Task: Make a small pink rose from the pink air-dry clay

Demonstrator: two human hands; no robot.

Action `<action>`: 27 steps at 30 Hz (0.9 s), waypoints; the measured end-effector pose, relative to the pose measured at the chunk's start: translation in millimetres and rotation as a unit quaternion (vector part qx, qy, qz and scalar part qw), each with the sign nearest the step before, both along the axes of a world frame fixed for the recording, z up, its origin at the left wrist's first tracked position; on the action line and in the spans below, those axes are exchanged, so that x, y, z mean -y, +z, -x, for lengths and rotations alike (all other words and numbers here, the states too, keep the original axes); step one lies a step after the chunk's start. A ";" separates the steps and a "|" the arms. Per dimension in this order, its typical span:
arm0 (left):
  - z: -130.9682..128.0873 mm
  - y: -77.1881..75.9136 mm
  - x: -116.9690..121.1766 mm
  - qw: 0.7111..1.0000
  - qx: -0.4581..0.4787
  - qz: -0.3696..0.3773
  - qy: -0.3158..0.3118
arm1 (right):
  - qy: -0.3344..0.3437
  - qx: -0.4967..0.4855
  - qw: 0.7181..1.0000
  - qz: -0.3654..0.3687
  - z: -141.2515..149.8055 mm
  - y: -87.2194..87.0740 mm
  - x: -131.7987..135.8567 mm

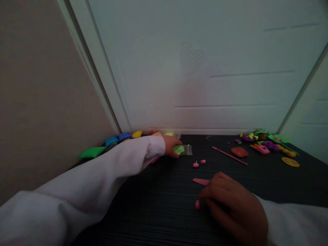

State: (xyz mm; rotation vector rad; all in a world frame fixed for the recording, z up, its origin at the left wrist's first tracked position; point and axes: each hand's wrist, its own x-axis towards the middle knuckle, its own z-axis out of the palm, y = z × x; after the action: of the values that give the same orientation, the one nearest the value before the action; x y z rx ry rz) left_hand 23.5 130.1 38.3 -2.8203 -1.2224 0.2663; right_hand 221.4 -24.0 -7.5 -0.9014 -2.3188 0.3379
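My left hand reaches far forward along the dark tabletop and closes on a small clear bag of light green clay near the back wall. My right hand rests near the front, fingers curled around a flat pink modelling tool whose tip sticks out to the left. A small pink clay bit lies just by the right fingertips. Two more pink bits sit between the hands.
Bags of green, blue and yellow clay line the back left corner. A thin pink stick, an orange clay patch, a yellow disc and a heap of coloured clay shapes lie at the right. A white panelled wall stands behind.
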 end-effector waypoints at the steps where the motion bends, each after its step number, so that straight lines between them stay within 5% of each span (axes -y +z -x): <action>1: 2.3 0.7 -0.7 1.000 0.004 0.003 -0.001 | -0.004 -0.007 1.000 0.003 0.0 0.7 0.2; 5: 6.5 5.7 18.6 0.997 0.069 -0.027 -0.005 | -0.049 -0.047 0.997 0.027 -2.3 4.0 -2.1; 12: -1.8 15.8 90.7 0.972 0.224 -0.068 -0.008 | -0.158 -0.118 0.976 0.096 -9.2 8.2 -11.7; 19: -6.2 -2.4 136.1 0.947 0.311 -0.067 -0.032 | -0.118 -0.145 0.975 0.118 -8.2 7.7 -4.9; 27: -3.4 -22.2 142.8 0.921 0.380 -0.077 -0.035 | -0.093 -0.170 0.973 0.129 -6.4 10.7 3.9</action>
State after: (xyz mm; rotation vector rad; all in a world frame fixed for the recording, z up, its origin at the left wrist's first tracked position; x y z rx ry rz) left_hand 26.9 -12.7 16.2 -2.8774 -1.1386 -0.9705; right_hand 227.8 -27.8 3.2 -1.0833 -1.8884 0.6680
